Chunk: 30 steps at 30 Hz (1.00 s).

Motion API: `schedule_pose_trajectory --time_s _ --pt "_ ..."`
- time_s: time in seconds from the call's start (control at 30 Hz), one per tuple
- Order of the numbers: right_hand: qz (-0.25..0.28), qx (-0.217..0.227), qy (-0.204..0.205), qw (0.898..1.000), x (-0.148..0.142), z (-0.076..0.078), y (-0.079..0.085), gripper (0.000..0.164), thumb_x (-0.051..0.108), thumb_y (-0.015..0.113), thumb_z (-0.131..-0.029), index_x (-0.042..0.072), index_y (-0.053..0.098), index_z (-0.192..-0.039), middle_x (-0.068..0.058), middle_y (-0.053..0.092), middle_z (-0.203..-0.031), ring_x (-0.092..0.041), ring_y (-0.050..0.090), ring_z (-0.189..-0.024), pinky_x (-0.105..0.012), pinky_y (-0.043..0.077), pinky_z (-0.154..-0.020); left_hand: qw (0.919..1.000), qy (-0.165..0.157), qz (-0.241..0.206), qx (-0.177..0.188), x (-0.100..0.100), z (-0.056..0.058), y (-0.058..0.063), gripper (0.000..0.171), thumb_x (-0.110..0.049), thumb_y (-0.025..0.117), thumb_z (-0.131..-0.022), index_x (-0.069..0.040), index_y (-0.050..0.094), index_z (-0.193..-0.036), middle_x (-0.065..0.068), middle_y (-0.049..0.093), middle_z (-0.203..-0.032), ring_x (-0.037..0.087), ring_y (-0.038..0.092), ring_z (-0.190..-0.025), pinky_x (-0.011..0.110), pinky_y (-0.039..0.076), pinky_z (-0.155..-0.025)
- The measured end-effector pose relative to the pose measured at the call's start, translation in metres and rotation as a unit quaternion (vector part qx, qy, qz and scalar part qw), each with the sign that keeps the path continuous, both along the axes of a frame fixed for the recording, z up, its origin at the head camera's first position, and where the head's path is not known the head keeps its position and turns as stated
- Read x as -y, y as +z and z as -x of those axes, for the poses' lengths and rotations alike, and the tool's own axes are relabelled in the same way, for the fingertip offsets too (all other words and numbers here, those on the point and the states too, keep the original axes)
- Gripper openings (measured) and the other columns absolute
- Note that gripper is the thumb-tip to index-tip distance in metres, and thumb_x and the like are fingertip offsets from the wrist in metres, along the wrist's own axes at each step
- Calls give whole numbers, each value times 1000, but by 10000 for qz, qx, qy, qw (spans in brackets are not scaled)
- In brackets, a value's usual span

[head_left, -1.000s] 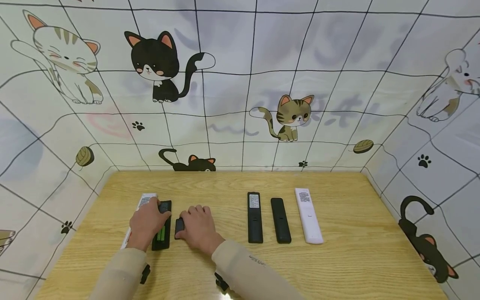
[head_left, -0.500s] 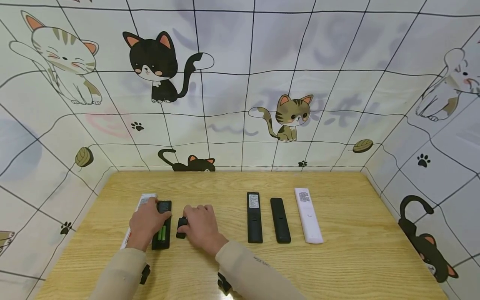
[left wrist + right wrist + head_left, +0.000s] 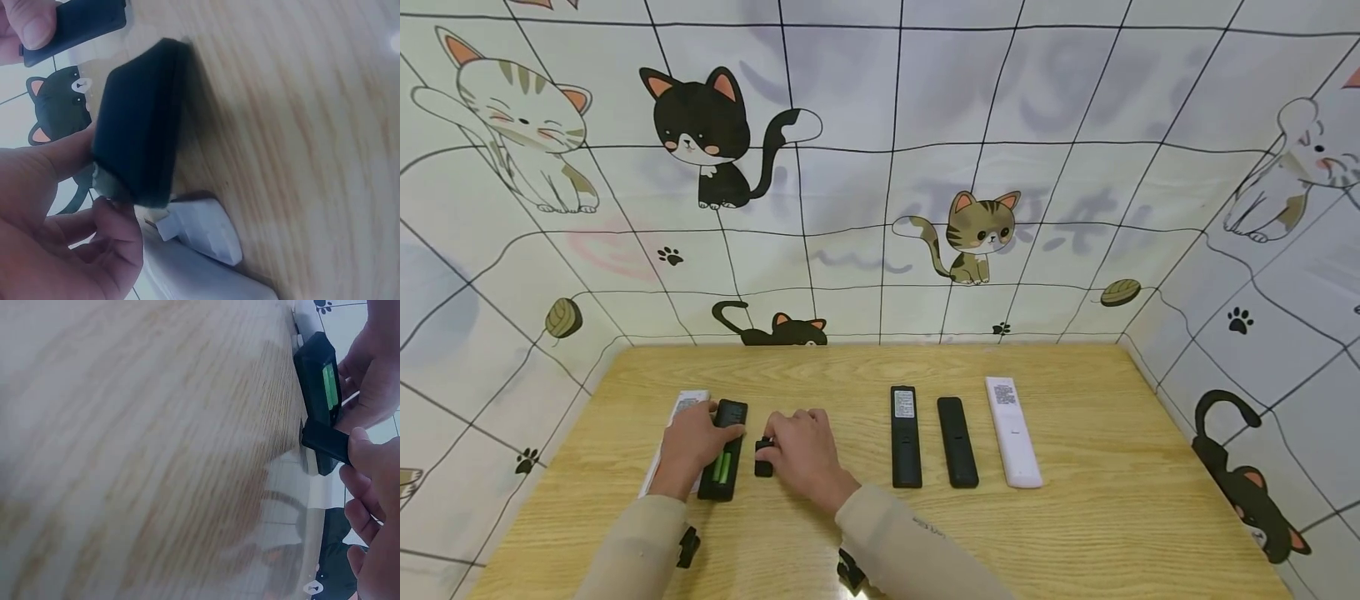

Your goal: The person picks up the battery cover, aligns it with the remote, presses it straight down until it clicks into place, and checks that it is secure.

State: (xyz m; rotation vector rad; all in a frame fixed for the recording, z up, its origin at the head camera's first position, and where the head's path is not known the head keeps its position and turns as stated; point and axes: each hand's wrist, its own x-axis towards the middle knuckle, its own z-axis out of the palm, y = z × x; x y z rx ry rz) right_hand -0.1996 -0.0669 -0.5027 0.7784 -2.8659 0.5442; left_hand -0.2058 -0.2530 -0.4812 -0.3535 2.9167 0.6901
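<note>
My left hand [image 3: 688,442] grips the upper part of a black remote control [image 3: 732,413], thumb on one side and fingers on the other. Its battery compartment is uncovered and shows green batteries [image 3: 722,468]. Just to the right, my right hand [image 3: 807,454] pinches a small black battery cover [image 3: 763,465] between thumb and fingers. In the right wrist view the cover [image 3: 326,441] overlaps the lower end of the remote [image 3: 311,372]. A white remote control [image 3: 692,397] lies left of the black one, partly hidden by my left hand.
To the right on the wooden table [image 3: 850,533] lie a black remote with a label [image 3: 906,442], a plain black remote [image 3: 958,442] and a white remote [image 3: 1015,437], side by side. Cat-printed cloth [image 3: 850,183] walls the back and sides.
The right hand has shifted its grip on the battery cover, which now sits slightly further right and shows less. The left hand has tilted the black remote a little.
</note>
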Motion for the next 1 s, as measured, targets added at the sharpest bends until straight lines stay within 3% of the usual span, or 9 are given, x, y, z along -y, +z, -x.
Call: schedule_pose_trajectory --time_s 0.17,0.5,1.0 --pt "140 -115 68 9998 -2 -4 2 23 50 67 -86 29 62 -91 18 45 -62 -3 49 -68 -35 40 -93 9997 -19 -127 -186 -3 -1 2 66 -35 71 -85 10 51 -130 29 64 -108 30 60 -81 41 47 -65" --pt "330 -309 220 9987 -14 -9 10 22 49 67 -86 28 63 -91 17 53 -67 -3 50 -70 -36 41 -94 9994 3 -286 -170 -11 -4 1 66 -38 67 -89 0 44 -138 27 65 -107 29 60 -75 35 43 -56" --pt "298 -354 252 9986 -40 -13 22 22 48 66 -86 27 64 -91 17 60 -75 -3 51 -72 -35 41 -93 9960 -115 -742 -489 -28 -4 6 60 -35 61 -95 1 43 -140 28 64 -113 29 63 -83 37 46 -64"
